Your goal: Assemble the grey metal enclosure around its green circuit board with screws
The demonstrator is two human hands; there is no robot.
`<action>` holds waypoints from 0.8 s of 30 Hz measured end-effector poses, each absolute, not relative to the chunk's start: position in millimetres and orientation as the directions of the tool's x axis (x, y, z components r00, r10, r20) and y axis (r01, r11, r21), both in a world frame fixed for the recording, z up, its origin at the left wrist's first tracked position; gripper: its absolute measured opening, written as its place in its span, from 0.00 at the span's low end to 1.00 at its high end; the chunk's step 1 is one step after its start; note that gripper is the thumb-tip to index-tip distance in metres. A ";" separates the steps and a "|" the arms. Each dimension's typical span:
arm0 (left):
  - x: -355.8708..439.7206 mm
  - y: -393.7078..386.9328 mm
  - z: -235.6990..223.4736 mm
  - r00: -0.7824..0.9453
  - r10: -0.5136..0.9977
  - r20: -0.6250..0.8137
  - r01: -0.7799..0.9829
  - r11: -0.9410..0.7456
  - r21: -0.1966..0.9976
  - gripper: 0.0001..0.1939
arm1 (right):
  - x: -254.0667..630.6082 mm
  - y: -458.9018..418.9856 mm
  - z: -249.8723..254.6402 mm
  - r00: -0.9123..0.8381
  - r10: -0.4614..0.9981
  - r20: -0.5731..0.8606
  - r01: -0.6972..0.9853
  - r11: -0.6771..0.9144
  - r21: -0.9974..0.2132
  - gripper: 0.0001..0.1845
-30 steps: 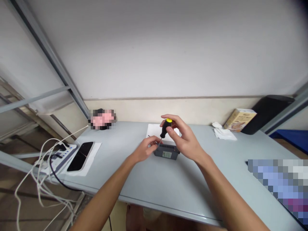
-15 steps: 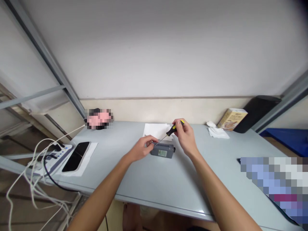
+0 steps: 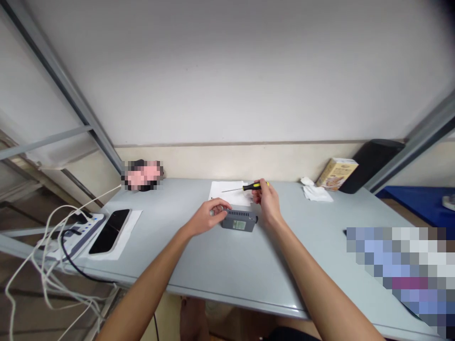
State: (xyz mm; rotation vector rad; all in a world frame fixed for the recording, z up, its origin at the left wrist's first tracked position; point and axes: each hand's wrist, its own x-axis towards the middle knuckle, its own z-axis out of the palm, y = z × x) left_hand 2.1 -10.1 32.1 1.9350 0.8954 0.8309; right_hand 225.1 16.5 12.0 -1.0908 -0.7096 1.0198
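A small dark grey metal box (image 3: 239,221) stands on the desk, with a row of vent slots along its upper edge and a pale label on the side facing me. My left hand (image 3: 209,217) grips its left end, the thumb in front and the fingers curled over the top corner. Above and to the right of the box, my right hand (image 3: 267,199) holds a yellow-and-black screwdriver (image 3: 250,186) by the handle. The screwdriver's thin shaft points left, nearly level, and its tip is apart from the box. White paper (image 3: 222,189) lies behind the box.
At left are a phone (image 3: 110,231) on paper and a power strip (image 3: 83,234) with tangled cables. Crumpled tissues (image 3: 317,193), a yellow carton (image 3: 337,174) and a black cylinder (image 3: 373,163) stand back right. A blurred-out item (image 3: 401,270) lies front right.
The screwdriver has lifted off the box's top left and swung from steeply slanted to nearly level. My left hand remains on the box.
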 end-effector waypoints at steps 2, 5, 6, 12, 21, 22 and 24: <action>2.9 -11.7 32.2 0.529 0.816 0.233 0.275 -0.425 0.862 0.10 | 223.6 16.2 10.9 0.382 0.924 0.002 -0.276 0.116 -0.954 0.25; 5.1 -14.5 32.1 0.504 0.809 0.301 0.271 -0.479 0.835 0.09 | 222.4 14.8 11.3 0.373 0.927 0.039 -0.211 0.125 -0.969 0.24; 5.9 -14.9 31.7 0.488 0.808 0.330 0.270 -0.499 0.823 0.09 | 222.2 14.3 11.6 0.374 0.926 0.051 -0.182 0.127 -0.975 0.23; 3.0 -4.5 21.4 0.248 0.812 0.528 0.401 -0.582 0.708 0.11 | 219.0 11.6 8.5 0.352 0.925 0.146 0.026 0.146 -0.989 0.24; -13.7 11.3 18.9 -0.109 0.880 0.462 0.655 -0.286 0.699 0.11 | 216.8 10.2 7.6 0.281 0.953 0.115 -0.004 0.121 -0.993 0.28; -13.3 11.1 18.6 -0.098 0.890 0.445 0.674 -0.270 0.688 0.11 | 216.4 9.4 8.9 0.268 0.959 0.091 -0.020 0.100 -0.995 0.28; -11.6 10.6 16.5 -0.061 0.907 0.418 0.709 -0.255 0.657 0.11 | 215.5 7.6 11.2 0.235 0.971 0.039 -0.054 0.053 -0.997 0.29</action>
